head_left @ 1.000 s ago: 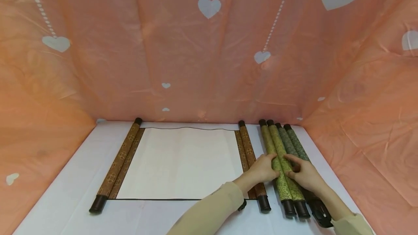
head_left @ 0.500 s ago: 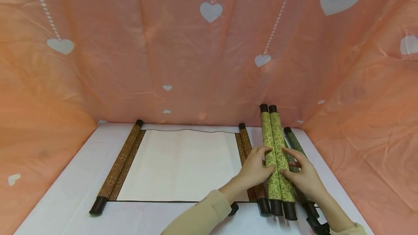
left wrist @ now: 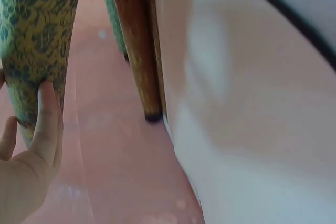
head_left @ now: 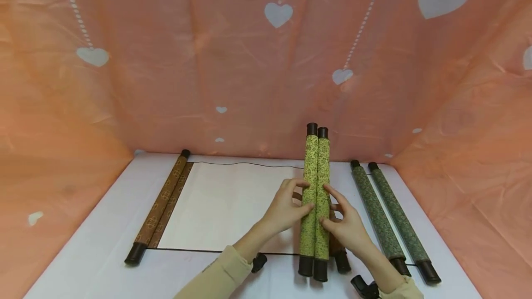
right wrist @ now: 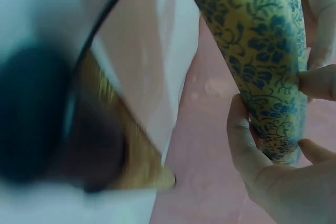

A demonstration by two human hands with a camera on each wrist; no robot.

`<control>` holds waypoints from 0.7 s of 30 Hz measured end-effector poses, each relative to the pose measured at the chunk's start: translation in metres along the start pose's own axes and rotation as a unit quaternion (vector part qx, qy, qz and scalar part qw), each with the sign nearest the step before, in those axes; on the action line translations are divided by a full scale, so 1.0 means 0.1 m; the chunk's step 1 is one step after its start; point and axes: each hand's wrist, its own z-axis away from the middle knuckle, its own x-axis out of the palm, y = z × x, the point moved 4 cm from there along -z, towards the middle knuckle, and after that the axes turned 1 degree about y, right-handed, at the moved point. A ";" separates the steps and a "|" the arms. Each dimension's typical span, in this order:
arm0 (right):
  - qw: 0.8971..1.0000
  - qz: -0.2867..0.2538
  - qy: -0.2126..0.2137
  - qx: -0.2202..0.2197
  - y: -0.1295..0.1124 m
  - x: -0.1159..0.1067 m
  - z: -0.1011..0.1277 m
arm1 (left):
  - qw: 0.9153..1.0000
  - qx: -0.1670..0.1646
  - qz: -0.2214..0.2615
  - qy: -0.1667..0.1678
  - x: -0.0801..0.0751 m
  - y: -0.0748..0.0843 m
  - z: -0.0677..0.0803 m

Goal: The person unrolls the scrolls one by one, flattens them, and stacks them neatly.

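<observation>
- While pinkish-orange cloth (head_left: 249, 73) encloses the back and both sides, creased and hanging in upright folds, it bears pale printed hearts (head_left: 278, 15), several on strings of dots;
- the tabletop (head_left: 79, 225) is white and runs back to meet the cloth; soft shadow falls on it below the raised rolls;
- the open scroll (head_left: 228, 206) lies across its middle, a white sheet edged with a thin dark line; its brown left roller (head_left: 163, 200) slants toward the back; the right one is mostly hidden, its black end showing;
- two green rolls (head_left: 376, 213) lie side by side on the right of the tabletop, a pale strip between them;
- two yellow-green rolls (head_left: 314, 190), flower-patterned and black-capped, are held side by side above the open scroll's right edge; their far ends overlap the cloth in the head view;
- the left hand (head_left: 287, 206) has its fingers clamped on the left roll of this pair; the right hand (head_left: 347, 225) has its fingers clamped on the right roll;
- a small dark piece (head_left: 259, 262) shows at the left wrist.
</observation>
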 end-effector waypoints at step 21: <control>0.996 -0.052 -0.051 -0.051 -0.15 1.01 -0.23 | 0.992 -0.038 -0.060 0.101 -0.90 -0.23 0.37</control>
